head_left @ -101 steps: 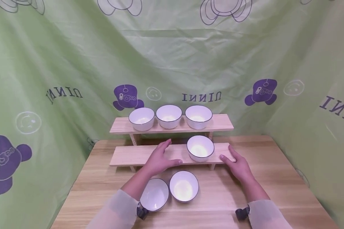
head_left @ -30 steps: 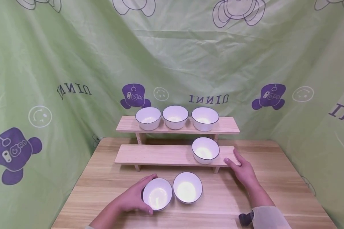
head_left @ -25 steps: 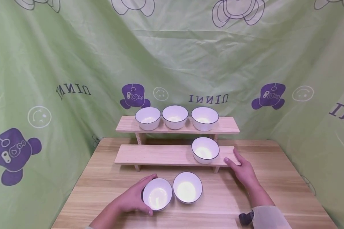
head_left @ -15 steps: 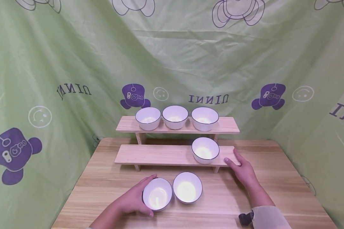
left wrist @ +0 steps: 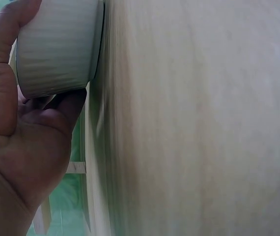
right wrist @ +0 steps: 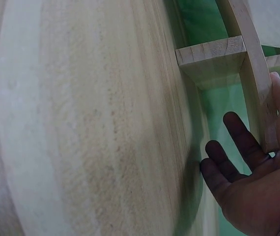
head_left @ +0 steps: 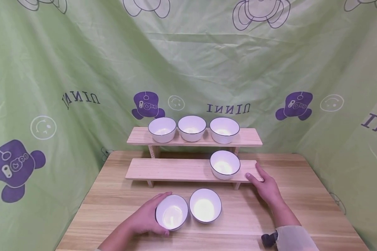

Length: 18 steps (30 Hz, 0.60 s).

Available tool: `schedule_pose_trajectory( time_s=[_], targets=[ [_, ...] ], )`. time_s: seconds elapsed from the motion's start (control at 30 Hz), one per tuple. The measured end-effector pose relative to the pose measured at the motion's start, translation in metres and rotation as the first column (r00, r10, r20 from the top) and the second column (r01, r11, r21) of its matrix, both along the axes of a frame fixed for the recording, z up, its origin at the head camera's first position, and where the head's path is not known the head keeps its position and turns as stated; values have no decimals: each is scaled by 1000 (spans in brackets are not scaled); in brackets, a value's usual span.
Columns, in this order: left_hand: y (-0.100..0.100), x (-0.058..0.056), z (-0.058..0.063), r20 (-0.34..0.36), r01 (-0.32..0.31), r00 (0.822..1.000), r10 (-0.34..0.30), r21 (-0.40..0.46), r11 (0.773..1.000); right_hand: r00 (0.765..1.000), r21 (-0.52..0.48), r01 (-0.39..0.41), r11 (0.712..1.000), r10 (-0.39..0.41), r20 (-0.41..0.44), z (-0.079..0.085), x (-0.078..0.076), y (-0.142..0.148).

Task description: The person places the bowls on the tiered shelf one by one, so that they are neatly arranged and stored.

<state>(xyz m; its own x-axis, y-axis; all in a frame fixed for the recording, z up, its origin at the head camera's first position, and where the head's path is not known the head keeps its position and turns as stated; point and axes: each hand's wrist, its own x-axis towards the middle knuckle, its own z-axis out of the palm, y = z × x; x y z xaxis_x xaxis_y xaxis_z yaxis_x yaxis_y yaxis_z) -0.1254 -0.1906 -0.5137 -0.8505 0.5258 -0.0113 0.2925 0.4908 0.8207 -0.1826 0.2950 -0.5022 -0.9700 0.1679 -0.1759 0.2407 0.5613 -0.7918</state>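
My left hand [head_left: 147, 216] curls round the left side of a white bowl with a dark rim [head_left: 172, 212], thumb at the near side and fingers at the far side. The left wrist view shows this bowl's ribbed outer wall [left wrist: 56, 49] against that palm. Close by on its right stands a matching bowl [head_left: 205, 205] on the table. My right hand [head_left: 268, 186] grips the right end of the lower wooden shelf [head_left: 172, 169], thumb on top; in the right wrist view its other fingers [right wrist: 238, 130] extend below the board.
One white bowl [head_left: 225, 165] stands on the lower shelf's right half. Behind it, the upper wooden shelf [head_left: 248, 136] carries a row of three more bowls [head_left: 192, 129]. Shelf and bowls rest on a wood-grain table [head_left: 113, 195], with green printed cloth [head_left: 188, 62] around its back and sides.
My left hand has come from above the lower shelf, beside its bowl, down to the left bowl on the table. The right hand stays at the shelf's end. Lately almost nothing moves.
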Motion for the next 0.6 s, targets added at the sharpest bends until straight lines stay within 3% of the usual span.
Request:
schedule_pose_trajectory(
  time_s=[0.23,0.6],
  targets=[
    [-4,-6,3,-5,-42,999,42,2,999,1000,-5,8,1000,-8,16,0,-1,0],
    [-3,-14,20,-5,-91,996,91,35,995,1000,8,4,1000,-4,16,-1,0,0]
  ],
)
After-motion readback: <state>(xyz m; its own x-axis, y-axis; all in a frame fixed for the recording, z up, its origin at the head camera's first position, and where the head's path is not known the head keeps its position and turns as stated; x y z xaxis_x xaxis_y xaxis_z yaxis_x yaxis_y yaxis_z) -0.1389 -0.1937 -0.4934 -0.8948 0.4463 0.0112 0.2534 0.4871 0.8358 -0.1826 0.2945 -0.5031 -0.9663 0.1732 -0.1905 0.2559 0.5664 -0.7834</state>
